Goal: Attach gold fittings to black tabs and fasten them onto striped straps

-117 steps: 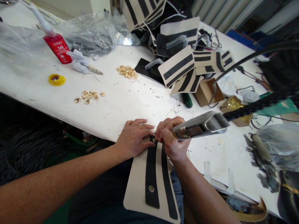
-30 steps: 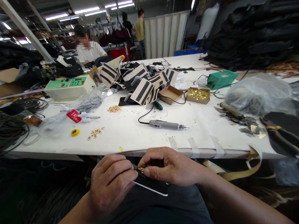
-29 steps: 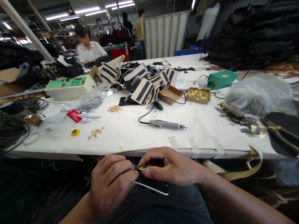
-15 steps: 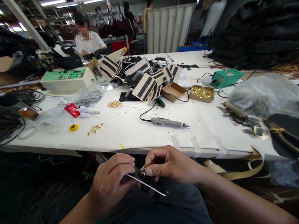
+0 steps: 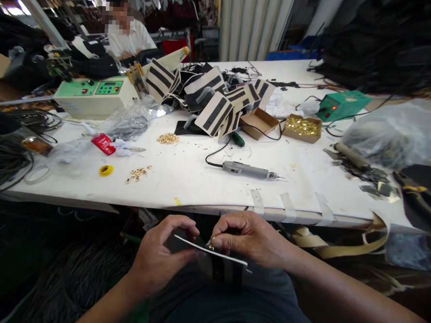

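In front of my lap, my left hand (image 5: 162,255) grips a thin panel (image 5: 229,272). Its edge is pale, and dark stripes show on the side facing me. The thumb presses near the panel's left end, while the fingers arch above it. A small gold-coloured metal fitting (image 5: 210,246) is pinched between the thumb and forefinger of my right hand (image 5: 249,236), right at the panel's upper side. Where the fitting meets the panel is hidden behind the pale edge. Both hands are just below the front edge of the white table (image 5: 199,194).
A grey electric screwdriver (image 5: 247,170) lies on the table. Gold fittings (image 5: 138,173) are scattered beside a yellow tape roll (image 5: 105,170) and a red bottle (image 5: 102,143). Striped panels (image 5: 214,113) are piled behind, near a box of gold pieces (image 5: 302,127). Across the table sits a person (image 5: 131,39).
The panel has tipped so that its striped side faces me more. My left fingers have lifted and arched away from its upper side. My right hand keeps its pinch on the fitting.
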{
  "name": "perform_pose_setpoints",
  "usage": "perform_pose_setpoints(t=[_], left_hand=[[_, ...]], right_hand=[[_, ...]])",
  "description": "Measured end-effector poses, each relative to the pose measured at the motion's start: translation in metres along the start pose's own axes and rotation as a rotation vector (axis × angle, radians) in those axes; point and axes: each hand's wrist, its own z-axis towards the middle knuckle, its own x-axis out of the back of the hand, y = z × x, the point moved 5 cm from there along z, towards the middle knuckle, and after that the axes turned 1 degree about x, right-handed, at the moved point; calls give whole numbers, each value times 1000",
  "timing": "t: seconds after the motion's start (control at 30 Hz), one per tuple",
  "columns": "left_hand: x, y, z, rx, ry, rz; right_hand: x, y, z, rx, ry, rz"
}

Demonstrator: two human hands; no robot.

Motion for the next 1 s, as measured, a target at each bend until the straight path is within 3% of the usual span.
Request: perform_pose_setpoints(t=[0.1,0.2,0.3,0.53,0.73,1.0], left_hand=[[-16,-16,-7,170,-149,-271],[-23,-8,-7,78,-178,-348],[-21,7,-5,-91,-149,-228],[-20,25,-9,-441,-240,74],[-13,31,-9,-481,-190,186],[-8,30,-12,-521,-169,242]], right_hand=[[-2,-3,-3,43,-2,-46],[-3,-6,-7,91,-12,-188],[-1,-12,-11,123,-12,-322],[-5,-32,-16,156,-107,-634],[-12,-36,-24,321,13,-773],[-16,-39,-37,459,-7,-850]])
